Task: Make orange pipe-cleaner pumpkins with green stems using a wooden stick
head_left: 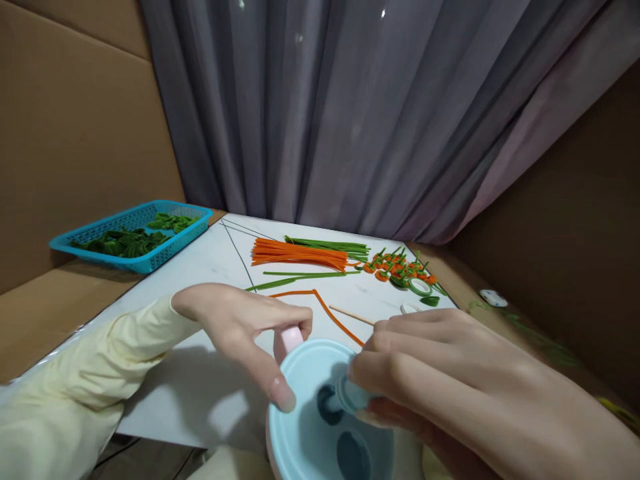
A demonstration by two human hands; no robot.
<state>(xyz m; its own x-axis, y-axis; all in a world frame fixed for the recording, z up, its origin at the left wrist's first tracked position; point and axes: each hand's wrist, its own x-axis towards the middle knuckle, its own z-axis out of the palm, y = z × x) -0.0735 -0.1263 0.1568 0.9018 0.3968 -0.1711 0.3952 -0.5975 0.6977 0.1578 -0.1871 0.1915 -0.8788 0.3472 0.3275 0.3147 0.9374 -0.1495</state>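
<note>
Blue lid (310,380): directly beneath both your hands, face up.
Left hand (240,327): thumb pressed on its near rim, fingers around a pink piece (287,340).
Right hand (450,380): nearer the knob (353,393), fingertips pinched on it.

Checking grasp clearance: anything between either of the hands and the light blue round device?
Nothing visible. The left hand already touches the light blue device at its rim, thumb on the edge beside a pink part. The right hand pinches its centre knob.
</note>
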